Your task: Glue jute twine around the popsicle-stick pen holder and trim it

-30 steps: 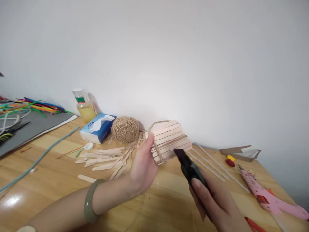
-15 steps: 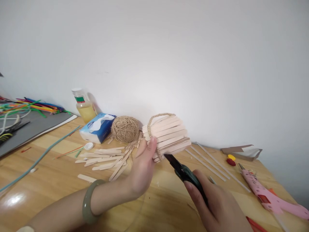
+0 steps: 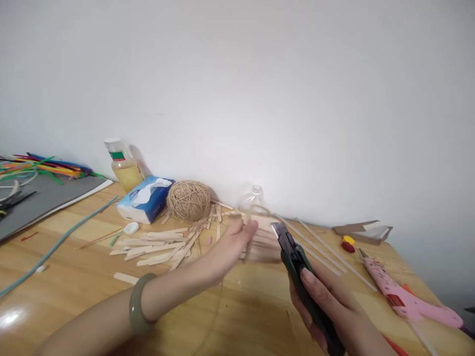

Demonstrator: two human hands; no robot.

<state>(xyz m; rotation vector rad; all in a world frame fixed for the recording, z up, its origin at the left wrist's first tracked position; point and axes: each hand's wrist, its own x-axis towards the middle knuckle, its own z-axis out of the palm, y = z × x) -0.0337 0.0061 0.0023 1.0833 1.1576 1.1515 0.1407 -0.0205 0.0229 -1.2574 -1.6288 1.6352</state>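
Observation:
My left hand (image 3: 232,247), with a green bangle (image 3: 140,305) on its wrist, pinches the left edge of a piece made of wooden craft sticks (image 3: 264,242), which is blurred and low over the table. A loop of twine shows at its top. My right hand (image 3: 326,301) is wrapped round a dark green utility knife (image 3: 306,291). Its blade points up and left, beside the right edge of the stick piece. Loose craft sticks (image 3: 159,247) lie to the left of my left hand.
Behind stand a ball of twine (image 3: 189,200), a tissue box (image 3: 144,200), a bottle of yellowish liquid (image 3: 126,173) and a clear bottle (image 3: 256,195). Rightward lie clear glue sticks (image 3: 326,247) and a pink glue gun (image 3: 401,291). Pipe cleaners (image 3: 55,165) are far left.
The stick piece has been lowered and moved right by my left hand, uncovering the clear bottle. In my right hand the knife has turned more upright, and its blade has moved right.

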